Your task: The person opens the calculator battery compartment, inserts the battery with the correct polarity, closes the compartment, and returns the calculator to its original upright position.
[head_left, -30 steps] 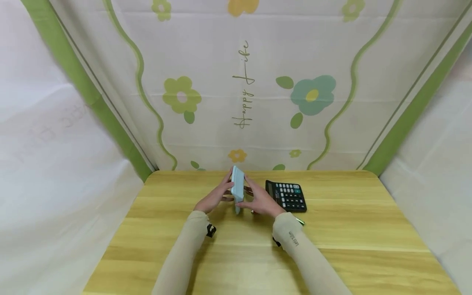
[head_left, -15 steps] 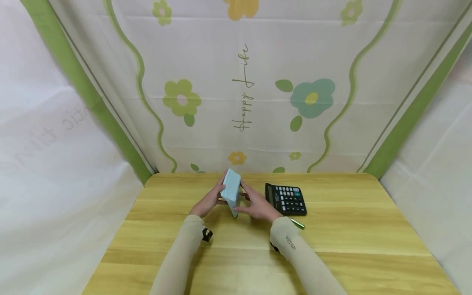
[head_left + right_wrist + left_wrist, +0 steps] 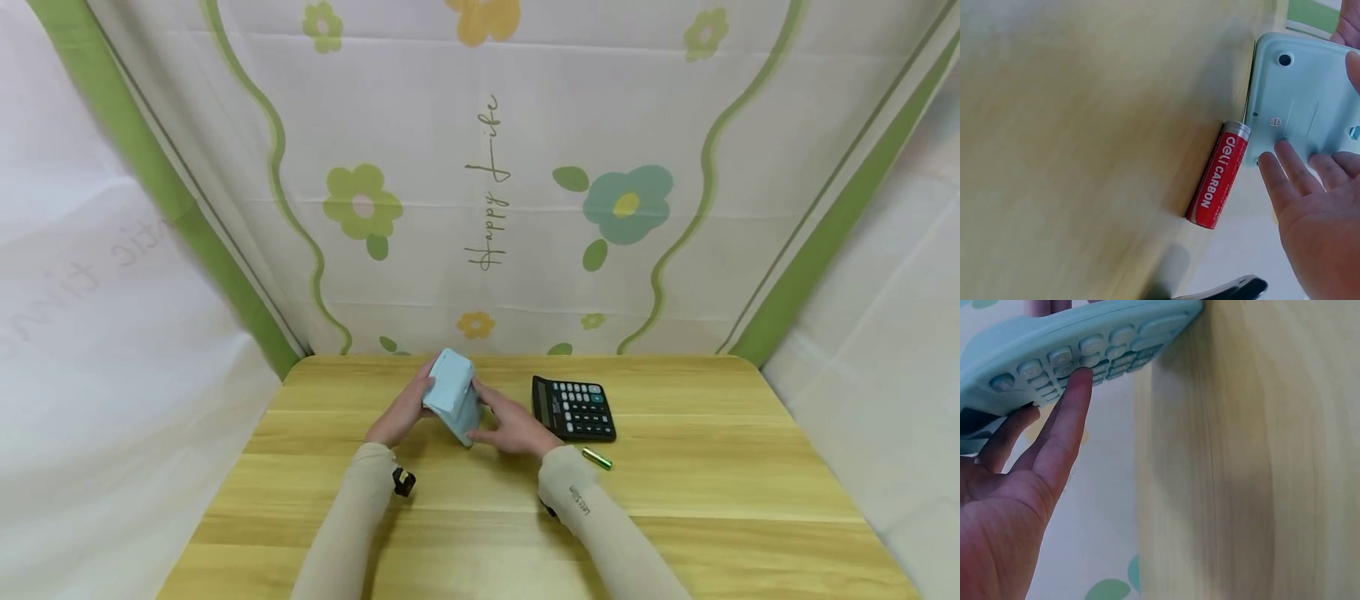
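A light blue calculator (image 3: 452, 382) is tilted up above the table, between both hands. My left hand (image 3: 405, 410) grips its left side; in the left wrist view a finger lies against the keys of the keypad (image 3: 1091, 345). At its right side, my right hand (image 3: 513, 423) holds the edges between thumb and fingers. The right wrist view shows the calculator's back (image 3: 1300, 94), with a round black foot and a small sticker. A red battery (image 3: 1218, 175) lies on the table close by; in the head view it cannot be made out.
A black calculator (image 3: 573, 408) lies on the wooden table (image 3: 712, 467) right of the right hand. In front of it is a green battery (image 3: 597, 457). A flower-print curtain (image 3: 420, 267) rises behind the table's back edge.
Both hands have moved left with the light blue calculator, and its broad face has turned more toward the head camera. The green battery, earlier partly covered by the right arm, now shows fully.
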{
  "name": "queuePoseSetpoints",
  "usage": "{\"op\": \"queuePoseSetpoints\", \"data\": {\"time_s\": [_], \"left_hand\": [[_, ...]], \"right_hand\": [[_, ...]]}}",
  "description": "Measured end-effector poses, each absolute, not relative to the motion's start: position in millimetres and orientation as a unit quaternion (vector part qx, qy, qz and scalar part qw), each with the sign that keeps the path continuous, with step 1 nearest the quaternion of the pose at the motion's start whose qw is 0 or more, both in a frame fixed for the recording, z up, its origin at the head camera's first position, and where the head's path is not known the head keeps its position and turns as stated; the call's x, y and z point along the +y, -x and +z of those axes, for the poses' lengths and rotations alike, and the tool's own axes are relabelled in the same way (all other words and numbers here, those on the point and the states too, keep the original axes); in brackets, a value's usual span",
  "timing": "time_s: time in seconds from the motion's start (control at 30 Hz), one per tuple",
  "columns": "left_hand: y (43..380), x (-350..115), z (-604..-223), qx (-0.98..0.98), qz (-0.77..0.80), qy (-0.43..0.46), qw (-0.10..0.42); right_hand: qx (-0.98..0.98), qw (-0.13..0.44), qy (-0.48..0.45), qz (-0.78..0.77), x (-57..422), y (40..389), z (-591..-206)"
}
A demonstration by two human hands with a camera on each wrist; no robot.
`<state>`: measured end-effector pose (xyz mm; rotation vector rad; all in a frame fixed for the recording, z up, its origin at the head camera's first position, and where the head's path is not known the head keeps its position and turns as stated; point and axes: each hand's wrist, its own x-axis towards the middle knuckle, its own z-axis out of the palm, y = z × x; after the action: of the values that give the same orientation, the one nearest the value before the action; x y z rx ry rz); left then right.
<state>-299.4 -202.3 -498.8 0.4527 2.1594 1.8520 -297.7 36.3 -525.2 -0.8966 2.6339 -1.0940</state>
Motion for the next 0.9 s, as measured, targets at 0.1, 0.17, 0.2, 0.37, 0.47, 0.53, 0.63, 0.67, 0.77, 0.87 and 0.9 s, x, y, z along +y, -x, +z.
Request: {"op": "queuePoseSetpoints", "data": {"time_s": [0.1,0.17,0.2,0.37,0.47,0.53,0.63,0.67,0.77,0.87,0.9], "left_hand": [[297.9,-207.2,-499.3,0.751,0.632,-0.146,0.123],[296.9,-210.1,-499.8,0.755,0.630,-0.137,0.119],[296.4,-211.5,-500.2,0.757,0.629,-0.132,0.118],[296.6,-219.0,-505.7,0.753,0.637,-0.111,0.120],[297.9,-222.5,-506.7,0.746,0.646,-0.099,0.127],[299.6,-226.0,-510.0,0.745,0.649,-0.093,0.127],[300.4,-231.3,-513.1,0.744,0.650,-0.077,0.130],[300.1,-232.8,-513.4,0.745,0.649,-0.072,0.134],[301.1,-236.9,-517.1,0.752,0.641,-0.058,0.140],[301.0,-239.3,-516.8,0.768,0.623,-0.046,0.142],[301.0,-240.1,-516.9,0.776,0.613,-0.043,0.140]], "right_hand": [[0.882,0.083,0.294,-0.358,34.5,295.1,-525.9],[0.884,0.090,0.290,-0.355,33.6,293.5,-526.7],[0.885,0.094,0.287,-0.355,33.3,292.8,-527.0],[0.888,0.112,0.280,-0.347,32.1,291.2,-528.6],[0.891,0.122,0.277,-0.339,32.3,291.2,-527.1],[0.892,0.125,0.277,-0.333,32.5,290.7,-525.9],[0.895,0.131,0.276,-0.325,32.0,290.0,-525.4],[0.895,0.133,0.276,-0.324,31.7,289.7,-525.5],[0.896,0.139,0.278,-0.317,30.6,289.6,-526.2],[0.897,0.139,0.283,-0.310,29.5,290.3,-526.6],[0.897,0.138,0.286,-0.306,29.1,290.7,-526.9]]}}
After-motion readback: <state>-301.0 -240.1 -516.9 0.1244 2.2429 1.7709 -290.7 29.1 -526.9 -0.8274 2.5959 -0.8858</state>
